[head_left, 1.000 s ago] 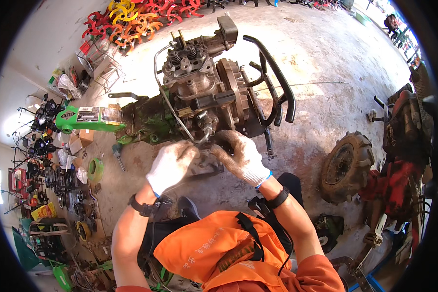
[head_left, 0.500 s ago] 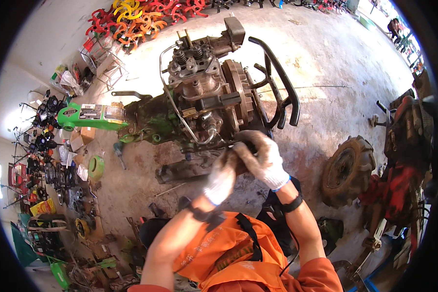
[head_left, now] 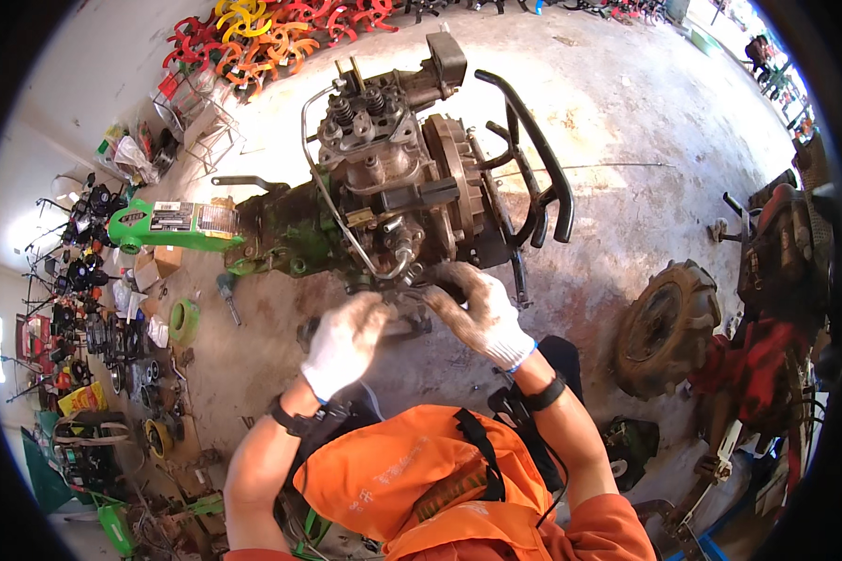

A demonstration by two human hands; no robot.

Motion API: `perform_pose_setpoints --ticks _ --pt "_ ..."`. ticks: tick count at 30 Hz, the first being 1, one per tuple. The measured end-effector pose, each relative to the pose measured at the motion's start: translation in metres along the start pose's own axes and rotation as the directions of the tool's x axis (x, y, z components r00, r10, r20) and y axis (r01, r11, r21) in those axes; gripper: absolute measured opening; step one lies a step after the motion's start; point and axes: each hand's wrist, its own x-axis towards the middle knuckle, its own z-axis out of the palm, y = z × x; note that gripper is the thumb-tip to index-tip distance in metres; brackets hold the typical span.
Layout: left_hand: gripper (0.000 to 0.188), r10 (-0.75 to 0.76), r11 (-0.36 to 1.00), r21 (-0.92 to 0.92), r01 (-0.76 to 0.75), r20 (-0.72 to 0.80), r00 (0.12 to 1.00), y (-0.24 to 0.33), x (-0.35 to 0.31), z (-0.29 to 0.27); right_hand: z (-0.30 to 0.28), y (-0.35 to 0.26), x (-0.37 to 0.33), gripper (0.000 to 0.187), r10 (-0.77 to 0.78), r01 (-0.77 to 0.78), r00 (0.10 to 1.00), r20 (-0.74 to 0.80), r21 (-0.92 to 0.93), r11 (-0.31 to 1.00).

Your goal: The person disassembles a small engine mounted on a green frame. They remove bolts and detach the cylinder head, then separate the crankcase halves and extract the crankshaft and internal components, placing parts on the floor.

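Grimy grey-brown cast-metal engine [head_left: 370,168] stands in front of the person on the stained concrete floor [head_left: 617,215], joined on its left to an oily green gearbox housing [head_left: 290,234]. Rough, ribbed castings meet flat machined faces on the block. A smooth, bent black tubular guard [head_left: 544,164] rises along its right side; farther right stands a dusty rubber wheel with chunky lugs [head_left: 666,323]. A brown, disc-shaped flywheel with coarse fins [head_left: 454,182] sits at the block's right flank.

Half a second ago the two hands met below the engine's near edge; now they have parted. The left hand, in a soiled white knit glove [head_left: 348,341], has moved away to the left, fingers half curled; whether it holds anything cannot be told. The right hand, in a matching glove [head_left: 482,313], stays near that edge, thumb and fingers in a loose C; its grip is partly hidden, so I cannot tell what it holds. The parting suggests attention remains on the engine's lower near side.

Smaller still are a slim, bent, dull-silver metal pipe [head_left: 346,234] and tightly wound steel coil springs [head_left: 342,112] on top.
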Motion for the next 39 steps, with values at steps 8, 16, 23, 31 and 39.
perform_pose_setpoints --ticks 8,16,23,31,39 --pt "0.025 -0.064 0.981 0.190 0.038 0.133 0.989 0.050 0.042 -0.060 0.033 0.009 0.018 0.035 0.102 -0.099 0.994 -0.042 0.066 0.993" --pt "0.026 -0.032 0.941 0.334 -0.052 0.241 0.970 0.053 0.064 -0.084 0.035 0.006 0.025 0.035 0.181 -0.183 0.983 -0.035 -0.063 0.981" --pt "0.030 -0.258 0.892 -0.341 0.296 0.152 0.954 0.011 0.015 0.040 -0.002 0.003 0.006 0.029 0.084 -0.086 0.996 0.033 0.066 0.994" --pt "0.024 -0.034 0.590 -0.808 -0.013 -0.042 0.999 0.052 0.046 0.157 -0.101 0.003 -0.025 0.025 0.244 -0.199 0.912 -0.329 0.163 0.966" --pt "0.041 -0.092 0.995 0.038 0.093 -0.023 0.996 0.006 -0.016 0.035 -0.023 -0.005 -0.012 0.033 0.043 -0.046 0.999 0.030 0.108 0.993"
